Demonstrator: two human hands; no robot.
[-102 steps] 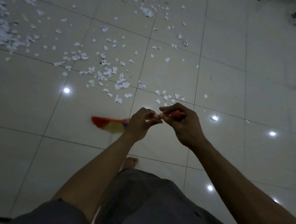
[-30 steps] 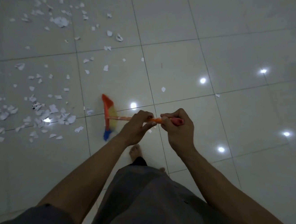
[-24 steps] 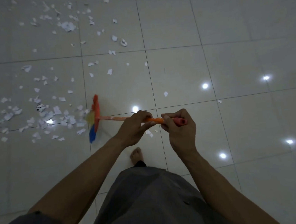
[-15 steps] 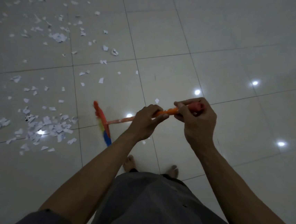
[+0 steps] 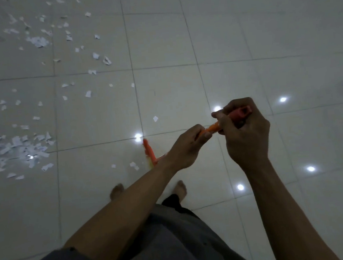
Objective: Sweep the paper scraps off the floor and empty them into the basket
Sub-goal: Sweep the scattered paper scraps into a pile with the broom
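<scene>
Fingers (image 5: 200,131) of left hand (image 5: 186,149) and right hand (image 5: 244,137) clamp the broom (image 5: 213,128), handle sloping toward eight o'clock, scraps (image 5: 17,149) at nine o'clock from its head (image 5: 150,154).

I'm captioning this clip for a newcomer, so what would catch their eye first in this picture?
The left hand and right hand hold an orange broom right of centre, its head down by the floor. A dense heap of white paper scraps lies at the left edge, with looser bits scattered toward the upper left of the glossy tiled floor.
</scene>
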